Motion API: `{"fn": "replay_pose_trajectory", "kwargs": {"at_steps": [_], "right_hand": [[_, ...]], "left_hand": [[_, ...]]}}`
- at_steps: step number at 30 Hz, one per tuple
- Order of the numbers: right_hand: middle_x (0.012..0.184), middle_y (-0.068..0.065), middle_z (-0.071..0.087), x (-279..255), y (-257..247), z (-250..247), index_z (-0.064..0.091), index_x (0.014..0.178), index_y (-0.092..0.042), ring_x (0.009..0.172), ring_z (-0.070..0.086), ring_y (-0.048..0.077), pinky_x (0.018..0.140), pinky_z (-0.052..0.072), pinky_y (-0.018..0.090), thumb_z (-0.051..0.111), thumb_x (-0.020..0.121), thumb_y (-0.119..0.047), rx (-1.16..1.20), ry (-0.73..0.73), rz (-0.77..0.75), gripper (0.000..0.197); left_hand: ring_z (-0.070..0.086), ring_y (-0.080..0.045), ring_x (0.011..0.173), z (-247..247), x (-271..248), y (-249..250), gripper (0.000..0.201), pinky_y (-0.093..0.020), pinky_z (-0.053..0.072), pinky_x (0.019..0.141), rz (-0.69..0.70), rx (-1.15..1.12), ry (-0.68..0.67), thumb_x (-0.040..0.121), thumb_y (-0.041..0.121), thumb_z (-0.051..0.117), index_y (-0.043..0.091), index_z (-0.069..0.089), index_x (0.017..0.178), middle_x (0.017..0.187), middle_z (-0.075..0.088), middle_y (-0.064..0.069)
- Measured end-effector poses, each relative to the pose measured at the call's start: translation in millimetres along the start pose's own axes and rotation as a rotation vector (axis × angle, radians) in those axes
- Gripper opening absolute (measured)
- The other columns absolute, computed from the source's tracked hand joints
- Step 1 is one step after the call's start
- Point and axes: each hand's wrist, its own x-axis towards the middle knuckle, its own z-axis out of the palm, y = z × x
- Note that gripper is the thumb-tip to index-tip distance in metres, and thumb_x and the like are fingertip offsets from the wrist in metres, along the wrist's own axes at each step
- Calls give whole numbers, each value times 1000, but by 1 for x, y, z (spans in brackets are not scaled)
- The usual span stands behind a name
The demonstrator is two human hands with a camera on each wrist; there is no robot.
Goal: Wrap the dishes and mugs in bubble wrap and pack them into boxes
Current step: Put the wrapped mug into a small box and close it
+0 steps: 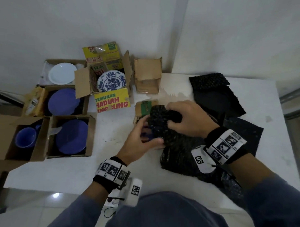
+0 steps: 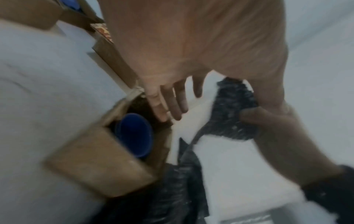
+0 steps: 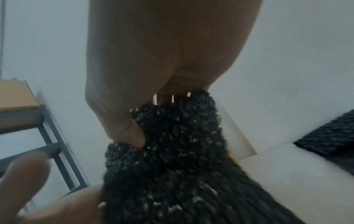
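Observation:
A sheet of black bubble wrap (image 1: 158,125) stands bunched up at the middle of the white table (image 1: 61,171). My right hand (image 1: 179,119) grips its top, fingers curled over it and thumb (image 3: 132,133) pressed into the bubbles (image 3: 172,159). Just left of it lies a small cardboard box (image 2: 91,166) on its side, with a blue mug (image 2: 134,134) in its mouth. My left hand (image 1: 147,131) reaches there with fairly straight fingers (image 2: 166,104) at the box's rim. Its thumb lies against the wrap (image 2: 229,115). A sliver of blue (image 1: 144,133) shows between my left fingers.
Open boxes at the left hold a blue mug (image 1: 26,136), two blue plates (image 1: 71,137) (image 1: 64,102) and a white plate (image 1: 61,73). A yellow printed box holds a blue floral plate (image 1: 111,81). A closed carton (image 1: 147,75) stands behind. More black wrap sheets (image 1: 215,95) lie right.

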Motion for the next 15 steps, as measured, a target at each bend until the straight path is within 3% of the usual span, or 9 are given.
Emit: {"fn": "replay_pose_trajectory", "kwargs": {"at_steps": [2,4,7,9,12,15], "right_hand": [[93,-7,67,9,-12,-2,63,109,-20,88,64,13,75,48,28,70,81,-32,135,-36,9,30],[99,-11,64,17,-20,-5,61,117,-21,91,62,6,81,48,21,76,83,-28,242,-12,35,38],[104,-9,63,21,-22,-6,54,128,-29,96,63,4,86,48,15,85,76,-31,436,2,211,60],[116,-5,65,20,-21,2,52,132,-32,107,63,7,95,50,23,88,72,-36,598,-66,362,70],[121,-4,69,15,-19,30,63,126,-17,112,64,10,101,50,35,82,80,-29,714,-167,487,51],[115,10,72,8,-17,55,67,115,-1,108,67,23,101,50,43,68,92,-13,834,-21,585,26]], "left_hand": [[66,-17,111,2,6,19,65,-43,54,96,-12,-56,83,70,44,83,19,60,125,120,69,-1],[70,-15,101,-3,12,36,39,-46,54,94,-11,-41,219,77,28,81,16,69,112,108,74,1],[68,-16,106,-24,16,48,33,-42,52,97,-22,-199,256,88,13,72,10,66,120,113,73,0],[66,-19,113,-38,14,50,35,-39,51,99,-37,-359,233,92,10,67,8,61,126,122,69,-2],[64,-19,117,-50,12,47,36,-35,51,99,-33,-480,261,95,8,62,8,57,131,126,67,-3],[66,-19,111,-59,15,33,30,-33,56,90,-67,-485,289,95,7,61,12,59,124,122,68,-4]]}}
